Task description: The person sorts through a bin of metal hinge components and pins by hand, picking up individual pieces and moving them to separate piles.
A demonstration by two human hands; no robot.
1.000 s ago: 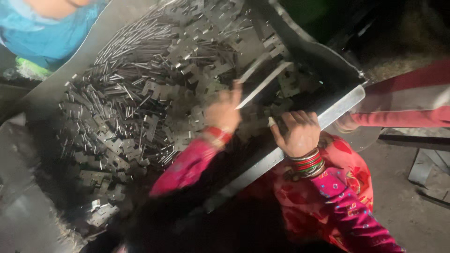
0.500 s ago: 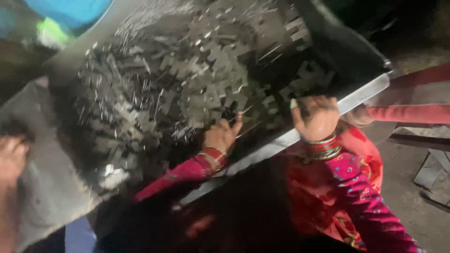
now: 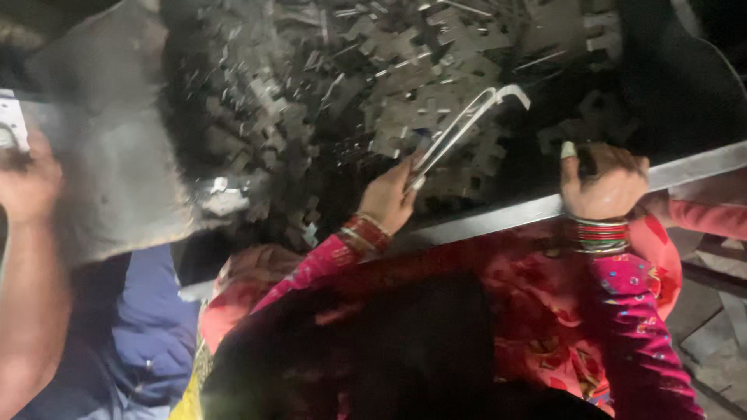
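My left hand [image 3: 387, 200], in a pink sleeve with red bangles, is closed around a bent metal hook [image 3: 469, 123] made of thin pale rods. The hook reaches up and to the right over a pile of flat, cross-shaped metal pieces [image 3: 327, 101]. The pieces lie in a large dark metal tray [image 3: 498, 219]. My right hand [image 3: 603, 183], also with bangles at the wrist, grips the tray's bright front rim, thumb up. Dark hair and red patterned cloth fill the bottom of the view.
Another person's hand [image 3: 27, 183] and bare forearm rest at the left edge, against a grey metal sheet [image 3: 117, 179] beside the tray. Blue cloth [image 3: 148, 327] lies below it. A red sleeve [image 3: 712, 218] shows at the right, with grey floor beyond.
The view has swung right and closer. My left hand has lifted the hook out over the pile again. My right hand has stayed on the rim. The other person's hand remains at the left.
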